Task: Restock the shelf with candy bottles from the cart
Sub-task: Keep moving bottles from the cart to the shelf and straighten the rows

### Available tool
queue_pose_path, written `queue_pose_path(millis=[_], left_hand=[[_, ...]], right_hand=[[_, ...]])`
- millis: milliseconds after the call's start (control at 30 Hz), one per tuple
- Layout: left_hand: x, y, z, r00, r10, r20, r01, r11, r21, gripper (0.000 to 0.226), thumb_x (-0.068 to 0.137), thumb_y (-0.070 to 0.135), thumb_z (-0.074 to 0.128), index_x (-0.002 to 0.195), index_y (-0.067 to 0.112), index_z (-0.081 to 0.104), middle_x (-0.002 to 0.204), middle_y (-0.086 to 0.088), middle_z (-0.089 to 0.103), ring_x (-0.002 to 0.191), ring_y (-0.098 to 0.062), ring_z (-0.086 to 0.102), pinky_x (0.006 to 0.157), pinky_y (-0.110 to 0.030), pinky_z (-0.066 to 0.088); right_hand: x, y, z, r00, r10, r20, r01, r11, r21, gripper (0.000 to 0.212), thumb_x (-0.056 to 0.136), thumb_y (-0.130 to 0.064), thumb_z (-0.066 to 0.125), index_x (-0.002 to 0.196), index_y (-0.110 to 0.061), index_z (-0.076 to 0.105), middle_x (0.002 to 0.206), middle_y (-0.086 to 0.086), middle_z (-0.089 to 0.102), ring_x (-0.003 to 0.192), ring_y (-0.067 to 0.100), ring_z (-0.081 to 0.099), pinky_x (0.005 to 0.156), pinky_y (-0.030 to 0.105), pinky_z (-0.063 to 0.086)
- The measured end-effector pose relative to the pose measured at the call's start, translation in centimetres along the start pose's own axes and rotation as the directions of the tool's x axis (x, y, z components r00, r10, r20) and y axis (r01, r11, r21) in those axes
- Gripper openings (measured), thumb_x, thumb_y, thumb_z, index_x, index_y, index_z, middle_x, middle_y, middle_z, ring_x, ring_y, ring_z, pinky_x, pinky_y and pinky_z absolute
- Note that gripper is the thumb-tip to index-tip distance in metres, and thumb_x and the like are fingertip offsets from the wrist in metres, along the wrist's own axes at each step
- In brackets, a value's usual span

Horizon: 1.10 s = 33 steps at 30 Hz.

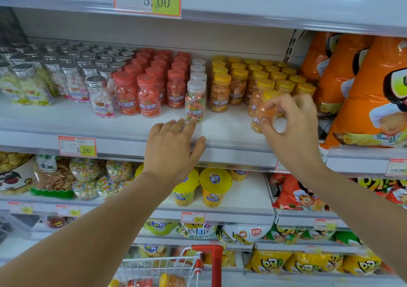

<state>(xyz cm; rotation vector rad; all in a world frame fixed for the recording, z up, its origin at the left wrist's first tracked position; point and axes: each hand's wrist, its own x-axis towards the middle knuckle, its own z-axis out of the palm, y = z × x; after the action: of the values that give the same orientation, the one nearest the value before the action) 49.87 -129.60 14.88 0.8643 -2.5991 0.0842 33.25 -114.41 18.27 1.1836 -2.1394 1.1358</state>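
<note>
Head view. At 3 o'clock from centre, right hand [293, 121] curled round a yellow-capped candy bottle [258, 119], tilted and blurred, just in front of the yellow-capped rows [271, 75] on the shelf [88, 119]. Seated on the board or held above it, impossible to tell. At 6 o'clock from the white-capped bottle [195, 101], left hand [174, 148] flat and relaxed, fingers straight, holding nothing, thumb over the shelf lip. Index tip at that bottle's base, touching or just short, unclear. At 6 o'clock of the frame, the cart [198, 262], with more bottles [171, 280] lying inside.

On handling, as a judgement: probably light, rigid clear plastic, smooth and a little slippery. Tall body on a narrow base, so easily toppled, and neighbours packed closely enough to fall in a chain. Best taken round the body below the cap, thumb opposite fingers, or by the cap from above where the rows crowd. Set down upright, label toward 6 o'clock, then let go without brushing the front row.
</note>
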Motion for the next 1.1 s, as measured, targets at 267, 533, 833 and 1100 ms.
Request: queue_pose_path(millis=[267, 533, 833, 1100], left_hand=[[0.0, 0.1, 0.1, 1.0, -0.008, -0.009, 0.008, 1.0, -0.012, 0.067, 0.09, 0.051, 0.021, 0.132, 0.013, 0.058, 0.125, -0.014, 0.064, 0.112, -0.032, 0.06, 0.096, -0.042, 0.04], [0.0, 0.0, 0.2, 1.0, -0.013, -0.021, 0.012, 1.0, -0.02, 0.069, 0.09, 0.052, 0.019, 0.133, 0.014, 0.056, 0.127, -0.013, 0.063, 0.115, -0.031, 0.058, 0.097, -0.042, 0.037], [0.0, -0.1, 0.1, 1.0, -0.001, -0.017, 0.0, 1.0, -0.024, 0.068, 0.091, 0.051, 0.021, 0.134, 0.013, 0.056, 0.125, -0.012, 0.064, 0.113, -0.031, 0.058, 0.095, -0.042, 0.039], [0.0, 0.0, 0.1, 1.0, 0.006, -0.029, -0.007, 1.0, -0.026, 0.07, 0.09, 0.052, 0.018, 0.136, 0.014, 0.054, 0.127, -0.011, 0.063, 0.117, -0.03, 0.056, 0.097, -0.043, 0.037]], right_hand=[[-0.6, 1.3, 0.5, 0.921, 0.203, 0.333, -0.23, 0.972, 0.042, 0.027, 0.088, -0.012, 0.06, 0.109, -0.029, 0.065, 0.117, 0.008, 0.051, 0.099, 0.022, 0.06, 0.091, 0.041, 0.049], [1.3, 0.5, 3.0, 0.861, 0.11, 0.496, -0.141, 0.99, 0.024, 0.037, 0.09, -0.013, 0.059, 0.126, -0.023, 0.06, 0.113, 0.007, 0.053, 0.108, 0.017, 0.049, 0.092, 0.025, 0.037], [3.3, 0.0, 4.8, 0.797, 0.128, 0.591, -0.097, 0.992, -0.084, 0.052, 0.093, -0.021, 0.057, 0.144, -0.022, 0.044, 0.14, 0.011, 0.049, 0.128, 0.029, 0.045, 0.104, 0.038, 0.039], [3.9, -0.3, 5.3, 0.728, 0.184, 0.661, -0.066, 0.978, -0.198, 0.064, 0.095, -0.028, 0.053, 0.152, -0.028, 0.024, 0.149, 0.017, 0.031, 0.139, 0.033, 0.027, 0.114, 0.038, 0.026]])
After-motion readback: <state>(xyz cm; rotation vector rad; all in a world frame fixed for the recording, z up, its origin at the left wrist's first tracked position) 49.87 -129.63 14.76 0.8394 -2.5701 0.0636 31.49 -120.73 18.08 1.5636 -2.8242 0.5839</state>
